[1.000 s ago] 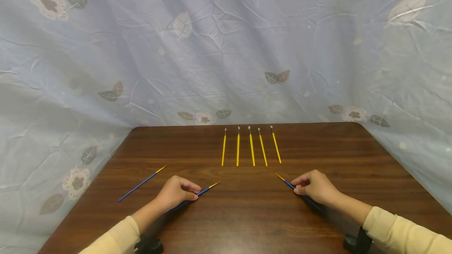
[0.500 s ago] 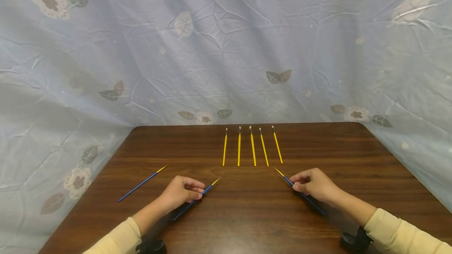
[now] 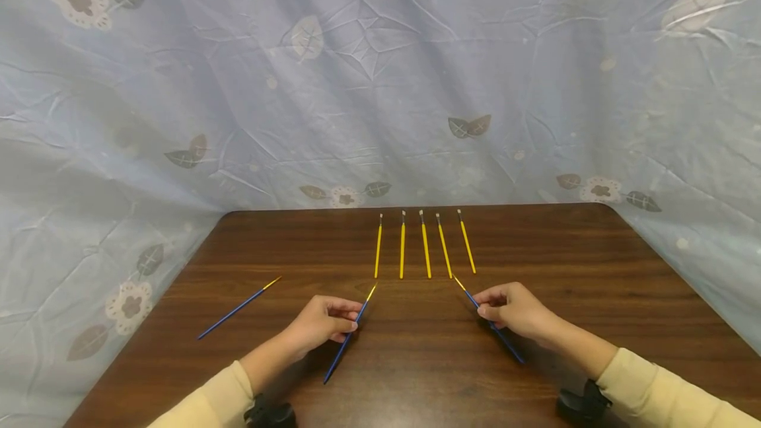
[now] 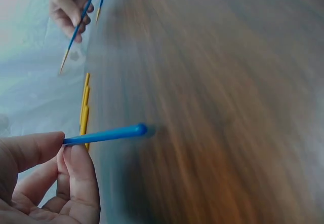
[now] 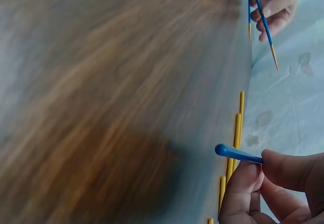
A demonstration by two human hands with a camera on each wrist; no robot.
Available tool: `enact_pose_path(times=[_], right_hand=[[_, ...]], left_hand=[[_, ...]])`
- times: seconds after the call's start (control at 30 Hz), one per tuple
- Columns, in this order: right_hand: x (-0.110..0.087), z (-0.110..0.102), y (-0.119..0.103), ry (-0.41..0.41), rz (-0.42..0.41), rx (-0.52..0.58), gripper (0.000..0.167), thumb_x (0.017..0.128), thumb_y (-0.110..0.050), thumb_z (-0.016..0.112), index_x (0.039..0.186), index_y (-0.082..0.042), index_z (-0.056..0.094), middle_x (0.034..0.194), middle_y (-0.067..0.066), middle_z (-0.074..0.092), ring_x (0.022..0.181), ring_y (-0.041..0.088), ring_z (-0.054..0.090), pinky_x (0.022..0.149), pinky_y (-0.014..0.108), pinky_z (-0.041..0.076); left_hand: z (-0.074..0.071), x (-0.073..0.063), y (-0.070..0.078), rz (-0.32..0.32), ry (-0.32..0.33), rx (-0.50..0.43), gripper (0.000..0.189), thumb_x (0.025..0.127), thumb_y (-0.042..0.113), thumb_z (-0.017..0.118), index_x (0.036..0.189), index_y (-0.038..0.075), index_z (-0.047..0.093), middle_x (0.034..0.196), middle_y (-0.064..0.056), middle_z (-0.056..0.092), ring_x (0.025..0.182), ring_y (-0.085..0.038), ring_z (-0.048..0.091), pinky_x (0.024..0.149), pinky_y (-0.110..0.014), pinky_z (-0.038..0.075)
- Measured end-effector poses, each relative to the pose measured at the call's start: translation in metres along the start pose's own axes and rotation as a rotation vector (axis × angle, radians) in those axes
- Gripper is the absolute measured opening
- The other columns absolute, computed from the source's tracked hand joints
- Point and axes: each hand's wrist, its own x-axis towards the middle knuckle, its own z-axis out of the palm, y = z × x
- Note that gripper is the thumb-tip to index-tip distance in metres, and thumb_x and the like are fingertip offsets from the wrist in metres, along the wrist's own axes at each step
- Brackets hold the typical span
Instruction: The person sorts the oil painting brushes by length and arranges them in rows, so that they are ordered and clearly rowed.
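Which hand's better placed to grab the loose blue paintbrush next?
Left, probably: the left hand is nearer the loose blue paintbrush than the right hand. The left's held paintbrush likely needs setting down first.

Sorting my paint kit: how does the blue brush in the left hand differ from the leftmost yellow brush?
The blue brush has a blue handle and a gold end; the leftmost yellow brush has a yellow handle and a pale tip. The left hand pinches the blue brush, while the yellow one lies on the table. The blue brush slants rightward; the yellow one runs nearly straight away. Both are slim, tips pointing away.
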Motion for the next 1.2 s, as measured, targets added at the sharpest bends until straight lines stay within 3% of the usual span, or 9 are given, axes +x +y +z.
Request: enact_pose_path(times=[0.2,0.67,0.9,1.2], right_hand=[[0.005,0.008,-0.004,0.001,0.032,0.061,0.025,0.093,-0.004,0.064,0.115,0.008,0.064,0.093,0.009,0.061,0.084,0.022,0.059,0.074,0.037,0.057],[0.011,0.029,-0.015,-0.031,0.007,0.132,0.027,0.092,-0.004,0.065,0.115,0.011,0.061,0.095,0.011,0.062,0.084,0.021,0.062,0.074,0.037,0.058],[0.012,0.041,-0.018,-0.012,0.007,0.203,0.028,0.090,0.001,0.066,0.113,0.015,0.059,0.089,0.012,0.064,0.079,0.021,0.065,0.068,0.034,0.059],[0.014,0.053,-0.017,0.011,0.035,0.218,0.025,0.088,0.003,0.068,0.108,0.015,0.059,0.087,0.013,0.065,0.077,0.021,0.066,0.068,0.036,0.059]], left_hand=[[0.011,0.006,0.008,-0.014,-0.019,-0.031,0.033,0.090,0.000,0.066,0.120,-0.011,0.060,0.101,-0.013,0.063,0.085,-0.019,0.063,0.073,-0.036,0.058],[0.036,0.018,0.016,-0.028,-0.055,-0.140,0.034,0.091,0.003,0.066,0.120,-0.012,0.057,0.098,-0.011,0.065,0.088,-0.021,0.065,0.075,-0.036,0.058],[0.049,0.022,0.018,-0.052,-0.008,-0.183,0.029,0.089,-0.004,0.066,0.116,-0.012,0.059,0.090,-0.011,0.065,0.080,-0.017,0.065,0.072,-0.033,0.059],[0.061,0.025,0.018,-0.032,0.025,-0.187,0.027,0.088,-0.008,0.065,0.112,-0.017,0.057,0.086,-0.014,0.064,0.071,-0.016,0.065,0.068,-0.034,0.060]])
